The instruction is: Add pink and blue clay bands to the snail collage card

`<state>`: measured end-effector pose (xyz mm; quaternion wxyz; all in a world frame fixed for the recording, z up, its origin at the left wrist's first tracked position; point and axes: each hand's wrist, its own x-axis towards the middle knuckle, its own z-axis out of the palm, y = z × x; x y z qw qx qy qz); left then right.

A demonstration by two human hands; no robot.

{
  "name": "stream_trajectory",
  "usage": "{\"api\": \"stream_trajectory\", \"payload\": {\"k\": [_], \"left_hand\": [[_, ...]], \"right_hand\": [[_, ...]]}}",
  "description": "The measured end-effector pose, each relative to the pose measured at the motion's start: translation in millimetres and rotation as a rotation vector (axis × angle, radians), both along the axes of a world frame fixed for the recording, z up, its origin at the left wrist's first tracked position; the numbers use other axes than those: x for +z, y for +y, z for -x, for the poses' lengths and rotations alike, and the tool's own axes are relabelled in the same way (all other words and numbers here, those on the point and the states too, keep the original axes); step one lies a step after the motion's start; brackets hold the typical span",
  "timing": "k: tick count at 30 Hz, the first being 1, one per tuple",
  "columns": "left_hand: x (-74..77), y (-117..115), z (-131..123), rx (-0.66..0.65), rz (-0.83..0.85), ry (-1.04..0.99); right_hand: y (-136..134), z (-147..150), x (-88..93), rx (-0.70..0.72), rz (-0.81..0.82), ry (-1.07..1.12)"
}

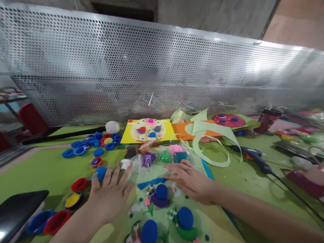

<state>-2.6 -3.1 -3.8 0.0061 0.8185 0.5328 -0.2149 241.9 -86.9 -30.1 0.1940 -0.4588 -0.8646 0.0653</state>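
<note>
My left hand [108, 195] lies palm down with its fingers spread, beside a blue bottle cap [101, 172]. Across from it, my right hand [191, 179] has its fingers stretched out to the left, their tips near the right end of a flat strip of blue clay [152, 183]; contact cannot be made out. Below the hands is a pale green sheet with clay snails: a purple one [160, 201] and a green one [186, 232], both with blue caps as shells. A third blue cap [149, 231] shows at the bottom edge. Bagged purple clay [148, 159] lies beyond the fingers.
Several blue and red caps [79, 184] lie at left near a black device [22, 209]. A yellow card [123, 138] with a finished snail picture stands behind. Pale green paper scraps [227, 162] and a glue gun [255, 158] with its cord lie at right. A perforated metal panel [172, 54] closes the back.
</note>
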Motion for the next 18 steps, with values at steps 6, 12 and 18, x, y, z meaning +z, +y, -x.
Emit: {"api": "stream_trajectory", "payload": {"k": [6,12,18], "left_hand": [[-20.3,9,9,-0.042,-0.092,-0.025],[-29.2,13,13,-0.064,-0.099,0.015],[-24.3,13,12,-0.009,-0.084,-0.05]], "right_hand": [[3,-1,-1.7,0.066,0.007,-0.079],[3,1,5.6,0.067,0.053,-0.021],[6,-3,3.1,0.071,-0.009,-0.056]]}}
